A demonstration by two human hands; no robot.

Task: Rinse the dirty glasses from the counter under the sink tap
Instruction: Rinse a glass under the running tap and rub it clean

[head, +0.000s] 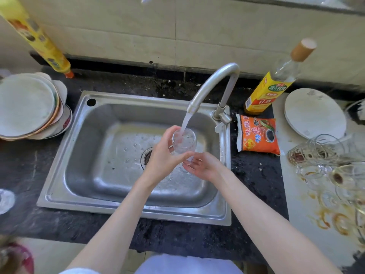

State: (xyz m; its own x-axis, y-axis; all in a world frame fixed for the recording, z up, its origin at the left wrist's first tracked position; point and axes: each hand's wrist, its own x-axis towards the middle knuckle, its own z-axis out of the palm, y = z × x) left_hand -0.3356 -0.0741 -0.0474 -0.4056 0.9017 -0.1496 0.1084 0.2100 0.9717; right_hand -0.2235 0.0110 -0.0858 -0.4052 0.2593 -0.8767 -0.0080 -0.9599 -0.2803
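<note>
Over the steel sink (pixel 83 155) a clear glass (pixel 184 140) is held upright under the tap (pixel 209 86), and the water stream runs into its mouth. My left hand (pixel 164 155) grips the glass from the left side, fingers wrapped round its wall. My right hand (pixel 203 166) lies palm up under and beside the glass's base, fingers relaxed and touching it. Several dirty glasses (pixel 325 167) with brown residue stand crowded on the white counter at the right. One more glass (pixel 6 200) sits at the left edge.
A stack of plates (pixel 29 107) stands left of the sink. A yellow bottle (pixel 39 38) leans at the back left. Right of the tap are a bottle with a yellow label (pixel 270 91), an orange sauce packet (pixel 257 133) and a white plate (pixel 314 113).
</note>
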